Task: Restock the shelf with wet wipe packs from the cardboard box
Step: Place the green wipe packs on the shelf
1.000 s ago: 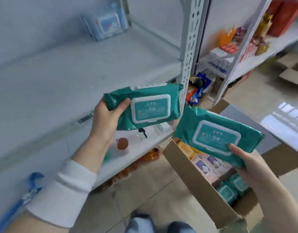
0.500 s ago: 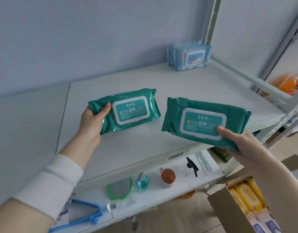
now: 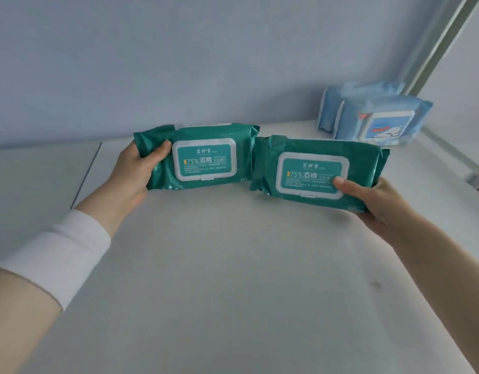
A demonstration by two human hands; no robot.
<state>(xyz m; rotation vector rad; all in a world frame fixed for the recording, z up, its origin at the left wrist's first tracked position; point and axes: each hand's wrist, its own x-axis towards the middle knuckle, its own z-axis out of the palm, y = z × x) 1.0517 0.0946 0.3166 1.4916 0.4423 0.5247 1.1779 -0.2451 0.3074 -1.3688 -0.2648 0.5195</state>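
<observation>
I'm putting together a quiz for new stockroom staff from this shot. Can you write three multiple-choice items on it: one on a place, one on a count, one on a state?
1. Where on the shelf do the blue packs stand?
A. far back, at the right
B. at the front left edge
C. dead centre

2. How many packs in view are green?
A. one
B. two
C. four

3. What state is the right green pack in?
A. lying free, untouched
B. torn open
C. gripped by the right hand

Answers:
1 A, they sit far back at the right end of the shelf.
2 B, the left green pack is held in the left hand and the right green pack in the other hand.
3 C, the thumb lies on its closed white lid.
</observation>
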